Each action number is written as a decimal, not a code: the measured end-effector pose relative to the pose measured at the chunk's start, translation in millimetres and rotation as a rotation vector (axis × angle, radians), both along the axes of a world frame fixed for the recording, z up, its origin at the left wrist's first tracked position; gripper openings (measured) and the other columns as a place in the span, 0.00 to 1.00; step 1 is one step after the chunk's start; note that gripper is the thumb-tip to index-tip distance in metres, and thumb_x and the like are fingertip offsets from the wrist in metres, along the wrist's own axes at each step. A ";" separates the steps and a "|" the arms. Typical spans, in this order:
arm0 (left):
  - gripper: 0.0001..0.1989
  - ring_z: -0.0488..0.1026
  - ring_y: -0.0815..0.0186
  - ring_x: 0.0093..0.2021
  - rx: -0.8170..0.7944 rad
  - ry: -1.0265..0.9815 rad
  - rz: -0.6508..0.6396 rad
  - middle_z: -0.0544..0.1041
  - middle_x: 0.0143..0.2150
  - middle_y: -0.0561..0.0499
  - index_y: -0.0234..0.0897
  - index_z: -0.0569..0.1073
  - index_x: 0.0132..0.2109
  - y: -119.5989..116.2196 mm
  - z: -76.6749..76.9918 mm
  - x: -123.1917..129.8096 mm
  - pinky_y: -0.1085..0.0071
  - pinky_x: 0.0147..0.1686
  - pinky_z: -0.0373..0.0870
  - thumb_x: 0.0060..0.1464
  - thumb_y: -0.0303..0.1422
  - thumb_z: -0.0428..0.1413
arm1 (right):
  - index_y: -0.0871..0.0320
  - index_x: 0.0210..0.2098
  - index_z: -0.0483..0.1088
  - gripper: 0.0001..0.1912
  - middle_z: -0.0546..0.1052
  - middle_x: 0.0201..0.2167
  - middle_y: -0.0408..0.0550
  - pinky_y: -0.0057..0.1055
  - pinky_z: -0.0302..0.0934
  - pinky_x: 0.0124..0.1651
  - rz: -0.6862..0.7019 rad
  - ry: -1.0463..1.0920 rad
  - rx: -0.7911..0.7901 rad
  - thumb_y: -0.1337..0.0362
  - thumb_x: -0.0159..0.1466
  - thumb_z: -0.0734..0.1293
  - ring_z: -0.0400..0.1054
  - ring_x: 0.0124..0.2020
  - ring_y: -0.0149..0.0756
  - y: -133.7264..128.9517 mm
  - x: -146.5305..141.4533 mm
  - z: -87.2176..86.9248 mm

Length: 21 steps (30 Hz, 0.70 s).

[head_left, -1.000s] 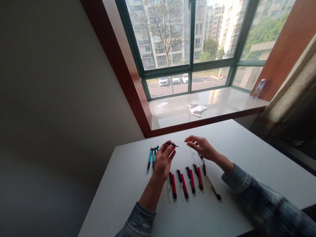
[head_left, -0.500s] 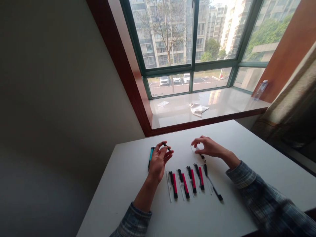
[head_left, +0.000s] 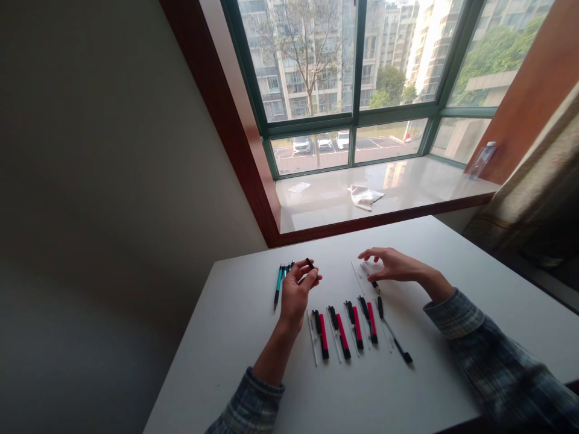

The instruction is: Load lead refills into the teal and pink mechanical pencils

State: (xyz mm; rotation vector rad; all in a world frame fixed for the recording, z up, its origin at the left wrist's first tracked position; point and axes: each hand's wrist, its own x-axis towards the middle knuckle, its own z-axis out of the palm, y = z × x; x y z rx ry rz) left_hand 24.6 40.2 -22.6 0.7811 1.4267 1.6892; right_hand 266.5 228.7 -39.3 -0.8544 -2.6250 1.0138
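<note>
My left hand (head_left: 296, 292) pinches a short black pen part (head_left: 310, 264) between thumb and fingers, above the table. My right hand (head_left: 395, 265) is open, thumb and fingers apart, over a small black-tipped pen part (head_left: 375, 284). A thin white refill (head_left: 357, 276) lies just left of its fingers. Nearer to me are several sets of pen parts in a row, each with a red-and-black barrel (head_left: 324, 337), a black piece and a thin pale refill (head_left: 313, 340). At the row's right end lies a slim dark stick with a black block end (head_left: 407, 357).
Several teal-and-black pens (head_left: 277, 286) lie to the left, partly behind my left hand. The white table (head_left: 253, 337) meets a wall and a window sill (head_left: 316, 211). On the sill are a white cloth (head_left: 364, 197) and a clear bottle (head_left: 482, 161).
My right hand has opened a little wider and shifted slightly right, showing more of the refill. The black part in my left hand has turned a little. The view has shifted slightly.
</note>
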 end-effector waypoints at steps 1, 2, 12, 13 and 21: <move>0.18 0.79 0.62 0.39 -0.002 0.002 -0.001 0.80 0.45 0.44 0.35 0.78 0.49 -0.3 0.3 0.6 0.61 0.47 0.74 0.52 0.37 0.67 | 0.50 0.60 0.71 0.34 0.77 0.56 0.51 0.41 0.70 0.48 0.021 -0.005 -0.029 0.49 0.57 0.76 0.73 0.50 0.47 0.3 0.5 -1.3; 0.18 0.79 0.62 0.39 -0.004 0.005 -0.002 0.80 0.45 0.44 0.35 0.78 0.49 -0.5 0.4 1.1 0.61 0.47 0.74 0.52 0.37 0.66 | 0.50 0.61 0.70 0.35 0.76 0.56 0.52 0.41 0.71 0.48 0.018 -0.005 -0.045 0.49 0.57 0.76 0.74 0.49 0.46 -0.1 0.0 -2.9; 0.17 0.78 0.62 0.38 -0.013 0.073 0.023 0.80 0.43 0.46 0.36 0.78 0.47 0.4 -2.0 1.4 0.62 0.44 0.73 0.51 0.37 0.67 | 0.56 0.48 0.77 0.13 0.82 0.40 0.54 0.40 0.73 0.40 -0.278 -0.015 -0.006 0.59 0.66 0.69 0.77 0.38 0.44 -13.7 -18.4 -13.5; 0.16 0.78 0.63 0.37 -0.009 0.079 0.020 0.80 0.42 0.46 0.36 0.78 0.46 0.4 -2.2 1.6 0.63 0.44 0.72 0.51 0.36 0.67 | 0.57 0.48 0.77 0.13 0.81 0.40 0.54 0.40 0.74 0.40 -0.309 -0.004 -0.022 0.60 0.65 0.69 0.77 0.38 0.45 -13.6 -18.1 -11.5; 0.13 0.77 0.62 0.41 0.014 0.132 -0.108 0.82 0.42 0.46 0.37 0.76 0.43 -4.0 1.3 10.6 0.65 0.45 0.72 0.53 0.36 0.67 | 0.59 0.48 0.74 0.20 0.80 0.39 0.51 0.42 0.76 0.44 -0.192 0.542 -0.239 0.52 0.63 0.72 0.78 0.39 0.42 -39.6 -37.2 14.8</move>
